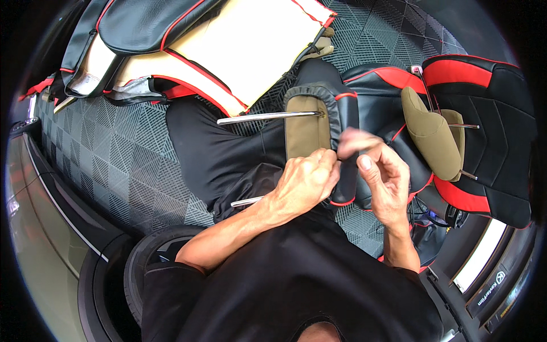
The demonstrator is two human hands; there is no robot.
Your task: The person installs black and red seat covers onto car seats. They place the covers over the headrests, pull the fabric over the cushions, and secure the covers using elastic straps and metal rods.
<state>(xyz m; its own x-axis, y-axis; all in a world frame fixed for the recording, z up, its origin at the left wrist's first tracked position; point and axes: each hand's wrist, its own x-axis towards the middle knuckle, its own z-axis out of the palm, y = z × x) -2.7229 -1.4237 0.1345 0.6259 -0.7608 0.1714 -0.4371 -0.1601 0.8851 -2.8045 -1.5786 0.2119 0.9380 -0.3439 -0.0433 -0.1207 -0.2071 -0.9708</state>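
Observation:
A tan headrest [305,134] lies across my lap, its metal posts [268,117] pointing left. A black cover [347,114] with red piping and a gathered edge is partly around it. My left hand [307,179] is closed on the cover's gathered edge near the headrest's lower side. Just to the right, my right hand [390,182] is raised over the cover. Its thumb stands apart from the fingers, and nothing shows between them. Some of its fingers are smeared by motion close to the left hand.
Another tan headrest [430,134] with metal posts lies on black and red seat covers [484,148] at right. A large cover with pale yellow lining [256,51] spreads at upper left. A car [45,228] and a tire [137,268] stand at left on patterned floor [108,165].

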